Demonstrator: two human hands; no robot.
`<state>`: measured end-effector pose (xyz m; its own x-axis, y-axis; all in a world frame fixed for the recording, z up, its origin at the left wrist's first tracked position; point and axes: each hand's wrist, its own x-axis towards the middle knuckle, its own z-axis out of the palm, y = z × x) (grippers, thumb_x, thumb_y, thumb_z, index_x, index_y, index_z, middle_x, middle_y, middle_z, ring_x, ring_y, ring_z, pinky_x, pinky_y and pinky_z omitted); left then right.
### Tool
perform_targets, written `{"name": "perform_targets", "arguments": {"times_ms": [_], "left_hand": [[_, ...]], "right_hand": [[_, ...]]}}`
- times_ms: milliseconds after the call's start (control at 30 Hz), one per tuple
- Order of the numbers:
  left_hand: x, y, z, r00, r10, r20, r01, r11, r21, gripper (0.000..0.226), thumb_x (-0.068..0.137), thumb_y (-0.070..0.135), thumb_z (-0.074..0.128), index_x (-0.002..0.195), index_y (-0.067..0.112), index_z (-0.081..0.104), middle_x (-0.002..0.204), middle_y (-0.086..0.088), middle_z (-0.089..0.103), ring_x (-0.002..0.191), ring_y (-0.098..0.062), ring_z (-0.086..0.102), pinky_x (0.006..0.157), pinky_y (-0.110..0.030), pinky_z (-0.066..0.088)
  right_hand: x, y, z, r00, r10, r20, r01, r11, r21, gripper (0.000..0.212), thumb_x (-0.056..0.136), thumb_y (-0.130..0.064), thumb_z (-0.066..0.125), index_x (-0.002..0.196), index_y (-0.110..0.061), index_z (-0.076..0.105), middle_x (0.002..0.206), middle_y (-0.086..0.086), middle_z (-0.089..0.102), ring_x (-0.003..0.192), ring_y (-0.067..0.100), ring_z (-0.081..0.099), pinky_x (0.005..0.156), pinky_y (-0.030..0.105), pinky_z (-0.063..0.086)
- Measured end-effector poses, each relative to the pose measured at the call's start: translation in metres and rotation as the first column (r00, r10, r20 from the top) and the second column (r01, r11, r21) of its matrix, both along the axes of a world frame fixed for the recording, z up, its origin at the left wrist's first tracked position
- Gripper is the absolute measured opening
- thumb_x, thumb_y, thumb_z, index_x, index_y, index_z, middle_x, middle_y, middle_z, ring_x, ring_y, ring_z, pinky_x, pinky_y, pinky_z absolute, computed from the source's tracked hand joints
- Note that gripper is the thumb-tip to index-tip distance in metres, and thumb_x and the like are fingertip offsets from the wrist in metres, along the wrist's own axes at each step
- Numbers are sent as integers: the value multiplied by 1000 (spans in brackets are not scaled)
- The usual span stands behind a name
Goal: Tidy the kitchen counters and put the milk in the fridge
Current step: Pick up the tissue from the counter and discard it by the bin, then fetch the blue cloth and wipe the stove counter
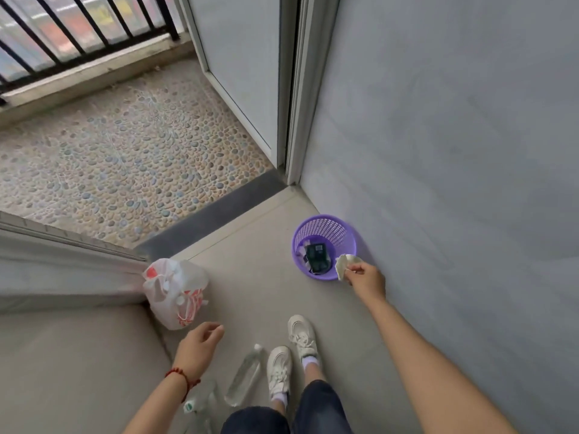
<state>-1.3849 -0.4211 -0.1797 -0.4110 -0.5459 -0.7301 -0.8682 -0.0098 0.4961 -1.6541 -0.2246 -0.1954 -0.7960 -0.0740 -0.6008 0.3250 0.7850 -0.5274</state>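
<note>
My right hand (366, 278) pinches a crumpled white tissue (344, 264) just over the near right rim of a small purple mesh waste basket (326, 228) that stands on the floor against the grey wall. Inside the basket lie a dark packet (318, 257) and some pale scraps. My left hand (200, 343) hangs lower left with loosely curled fingers and holds nothing; a red bead string circles its wrist. No milk or fridge is in view.
A white and red plastic bag (175, 292) sits by the sliding door frame. Two clear plastic bottles (244, 375) lie on the floor beside my white shoes (302, 335). A pebble-tiled balcony (125, 158) with a black railing (78, 29) lies beyond the dark threshold.
</note>
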Motion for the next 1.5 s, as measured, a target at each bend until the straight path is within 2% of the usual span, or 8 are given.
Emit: {"name": "perform_targets", "arguments": {"times_ms": [167, 333, 433, 633, 833, 1000, 1167, 1500], "left_hand": [[-13, -2, -18, 997, 66, 26, -66, 998, 10, 12, 89, 22, 53, 95, 17, 62, 97, -10, 68, 95, -27, 61, 85, -35, 46], [-30, 6, -12, 998, 58, 18, -58, 998, 13, 24, 90, 24, 51, 107, 11, 62, 99, -8, 66, 97, -25, 60, 84, -31, 43], [-35, 7, 2, 996, 88, 9, -88, 996, 13, 25, 91, 24, 50, 108, 9, 61, 101, -9, 65, 98, -25, 60, 84, -30, 42], [-20, 10, 31, 965, 261, -32, -261, 965, -7, 24, 90, 23, 51, 105, 9, 63, 98, -9, 65, 96, -25, 59, 83, -30, 43], [30, 44, 38, 850, 525, -35, -524, 851, 27, 9, 90, 22, 52, 85, 24, 60, 93, -5, 64, 97, -25, 60, 89, -36, 47], [69, 113, 44, 589, 807, -38, -806, 591, 35, 15, 91, 17, 49, 87, 12, 62, 86, -6, 62, 89, -24, 57, 76, -29, 41], [106, 202, 50, 168, 985, -48, -979, 172, 111, 20, 91, 16, 49, 73, 17, 56, 77, -6, 59, 77, -22, 53, 61, -25, 39], [182, 418, 41, -540, 840, -42, -837, -532, 125, 17, 90, 15, 51, 78, 8, 59, 71, -5, 62, 72, -24, 57, 55, -25, 37]], "right_hand": [[-44, -23, -22, 997, 57, -49, -56, 998, 19, 28, 81, -3, 57, 107, -4, 65, 108, 19, 68, 99, 33, 61, 80, 29, 45], [-44, -9, -31, 986, 143, 85, -147, 988, 42, 26, 81, -8, 61, 106, -2, 65, 106, 20, 69, 75, 15, 68, 80, 32, 48], [-33, 5, -24, 974, 190, 123, -200, 977, 79, 26, 82, -12, 63, 105, -2, 65, 105, 21, 69, 93, 33, 66, 84, 34, 48], [-14, 19, 5, 923, 357, 142, -371, 924, 90, 27, 87, -15, 59, 108, 0, 63, 110, 19, 67, 103, 30, 61, 84, 29, 43], [-14, 1, 15, 831, 541, 128, -550, 833, 58, 23, 89, -13, 56, 104, 2, 64, 106, 20, 66, 84, 21, 53, 70, 26, 36], [-1, -23, 17, 597, 784, 170, -800, 597, 58, 25, 90, -16, 53, 108, -3, 63, 112, 16, 66, 91, 21, 55, 76, 27, 38], [49, -47, 27, 248, 950, 189, -969, 242, 51, 29, 90, -20, 51, 113, -6, 61, 114, 12, 66, 105, 24, 60, 76, 23, 37], [245, -35, 47, -449, 876, 178, -886, -462, 35, 25, 88, -25, 56, 106, -10, 65, 108, 12, 69, 104, 26, 61, 73, 23, 35]]}}
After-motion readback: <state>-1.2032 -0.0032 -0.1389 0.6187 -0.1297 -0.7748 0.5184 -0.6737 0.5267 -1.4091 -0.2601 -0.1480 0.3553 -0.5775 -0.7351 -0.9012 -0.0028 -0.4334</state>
